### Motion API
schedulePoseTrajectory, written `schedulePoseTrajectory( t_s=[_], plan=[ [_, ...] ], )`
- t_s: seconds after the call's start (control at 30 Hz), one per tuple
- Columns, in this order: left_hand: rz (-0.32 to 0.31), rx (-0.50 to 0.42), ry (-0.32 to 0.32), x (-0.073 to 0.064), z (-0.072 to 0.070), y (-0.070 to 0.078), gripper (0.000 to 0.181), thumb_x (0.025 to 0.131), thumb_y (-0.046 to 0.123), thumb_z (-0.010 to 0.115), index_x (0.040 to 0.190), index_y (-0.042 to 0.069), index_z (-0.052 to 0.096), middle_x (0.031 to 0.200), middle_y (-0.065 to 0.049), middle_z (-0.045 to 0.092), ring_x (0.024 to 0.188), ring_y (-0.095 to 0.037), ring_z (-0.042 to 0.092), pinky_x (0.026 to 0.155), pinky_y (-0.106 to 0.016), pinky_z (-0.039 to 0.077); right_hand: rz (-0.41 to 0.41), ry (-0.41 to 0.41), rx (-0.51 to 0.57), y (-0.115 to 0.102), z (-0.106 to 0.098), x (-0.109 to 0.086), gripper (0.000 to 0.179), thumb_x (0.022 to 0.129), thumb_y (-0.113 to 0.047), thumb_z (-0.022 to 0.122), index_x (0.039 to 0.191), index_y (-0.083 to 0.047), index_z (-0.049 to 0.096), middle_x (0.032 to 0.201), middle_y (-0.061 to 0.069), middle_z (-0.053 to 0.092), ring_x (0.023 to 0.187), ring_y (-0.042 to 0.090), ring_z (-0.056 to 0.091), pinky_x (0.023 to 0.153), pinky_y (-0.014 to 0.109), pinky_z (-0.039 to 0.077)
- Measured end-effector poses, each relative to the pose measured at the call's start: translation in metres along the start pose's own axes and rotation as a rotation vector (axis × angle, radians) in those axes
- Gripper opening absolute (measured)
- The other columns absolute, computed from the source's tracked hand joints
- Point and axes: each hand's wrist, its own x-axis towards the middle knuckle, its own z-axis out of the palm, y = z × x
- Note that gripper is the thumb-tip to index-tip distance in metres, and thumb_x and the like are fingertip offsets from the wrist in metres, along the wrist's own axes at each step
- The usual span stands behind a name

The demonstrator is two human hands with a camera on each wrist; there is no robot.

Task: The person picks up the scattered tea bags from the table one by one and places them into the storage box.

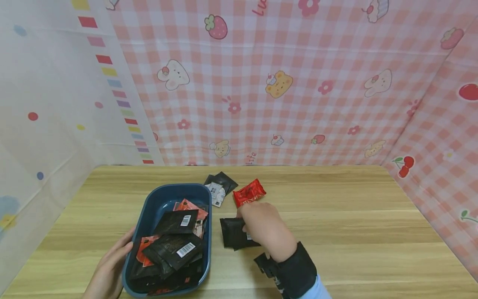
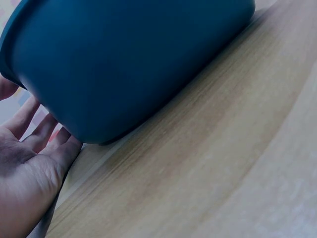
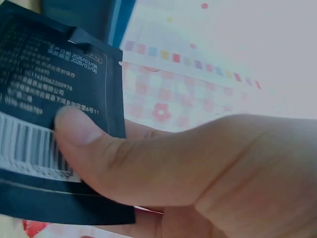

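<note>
My right hand [image 1: 267,228] pinches a black sachet [image 1: 233,232] above the table, right of a blue plastic basin [image 1: 209,249]. In the right wrist view the thumb lies over the white barcode and small print of that black sachet [image 3: 29,99], with fingers behind it. Against the basin's left side rests my left hand [image 1: 110,261]. In the left wrist view its extended fingers [image 2: 42,131] touch the outer wall of the basin [image 2: 124,64]. Black sachets [image 1: 175,249] and orange-red packets [image 1: 147,249] fill much of the basin.
A shiny red packet [image 1: 250,193] lies just beyond my right hand. Behind the basin's right corner is a small pile of black sachets [image 1: 225,181] and white packets [image 1: 218,195]. Patterned cloth [image 1: 261,104] stands along the wooden table's [image 1: 354,232] back and sides.
</note>
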Motion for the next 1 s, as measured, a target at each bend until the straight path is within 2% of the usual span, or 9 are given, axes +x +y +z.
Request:
schedulePoseTrajectory(
  t_s=[0.17,0.37,0.5,0.6,0.7,0.77,0.9,1.0],
  plan=[
    [-0.004,0.003,0.007,0.0,0.0,0.0,0.043,0.104,0.01,0.022,0.135,0.028,0.046,0.129,0.024,0.057,0.115,0.004,0.051,0.09,-0.015,0.051,-0.041,0.098,-0.035,-0.004,-0.008,-0.005,0.018,0.073,-0.012,0.076,0.09,-0.012,0.076,0.09,0.004,0.076,0.074,0.017,0.065,0.061,0.034,0.055],
    [-0.011,-0.009,0.016,-0.001,0.0,0.0,0.043,0.104,0.011,0.023,0.13,0.03,0.051,0.127,0.023,0.058,0.114,0.004,0.052,0.089,-0.015,0.051,-0.073,0.235,-0.094,-0.009,-0.017,-0.011,0.019,0.072,-0.012,0.077,0.09,-0.016,0.077,0.084,0.003,0.071,0.076,0.018,0.064,0.064,0.035,0.057],
    [-0.007,-0.033,-0.005,-0.001,-0.001,0.0,0.045,0.104,0.01,0.021,0.131,0.029,0.05,0.128,0.022,0.058,0.115,0.003,0.052,0.09,-0.016,0.051,-0.117,0.373,-0.064,-0.016,-0.023,-0.013,0.02,0.072,-0.008,0.076,0.09,-0.018,0.077,0.082,0.0,0.069,0.077,0.016,0.062,0.066,0.034,0.056],
    [-0.005,-0.036,-0.007,-0.001,-0.001,0.0,0.045,0.104,0.009,0.021,0.132,0.029,0.05,0.129,0.022,0.058,0.115,0.002,0.052,0.09,-0.016,0.051,-0.157,0.48,-0.046,-0.024,-0.025,-0.015,0.023,0.072,-0.006,0.076,0.09,-0.02,0.078,0.079,-0.002,0.068,0.073,0.013,0.06,0.062,0.03,0.055],
    [-0.003,-0.026,0.001,-0.001,0.0,0.0,0.044,0.104,0.01,0.022,0.132,0.029,0.05,0.128,0.022,0.058,0.115,0.003,0.052,0.09,-0.016,0.051,-0.209,0.553,-0.058,-0.032,-0.024,-0.016,0.021,0.073,-0.008,0.075,0.09,-0.021,0.078,0.076,-0.003,0.067,0.07,0.011,0.058,0.057,0.026,0.053],
    [0.001,-0.022,0.002,0.0,0.0,0.0,0.044,0.104,0.01,0.022,0.132,0.029,0.05,0.128,0.023,0.058,0.115,0.003,0.052,0.09,-0.016,0.051,-0.247,0.568,-0.074,-0.038,-0.023,-0.015,0.019,0.076,-0.011,0.073,0.092,-0.021,0.078,0.078,-0.003,0.067,0.072,0.011,0.057,0.059,0.025,0.053],
    [0.01,-0.023,-0.009,0.0,0.001,0.0,0.045,0.104,0.009,0.021,0.132,0.029,0.049,0.129,0.022,0.058,0.115,0.003,0.052,0.09,-0.015,0.051,-0.319,0.558,-0.081,-0.05,-0.016,-0.014,0.019,0.082,-0.015,0.068,0.097,-0.022,0.077,0.085,-0.004,0.069,0.08,0.011,0.059,0.07,0.026,0.055],
    [0.023,-0.044,-0.027,0.0,0.001,0.0,0.046,0.104,0.008,0.021,0.133,0.028,0.049,0.13,0.021,0.058,0.116,0.002,0.052,0.091,-0.016,0.051,-0.363,0.551,-0.098,-0.058,-0.011,-0.013,0.021,0.082,-0.018,0.068,0.1,-0.025,0.076,0.092,-0.005,0.071,0.088,0.011,0.06,0.076,0.027,0.055]
  ],
)
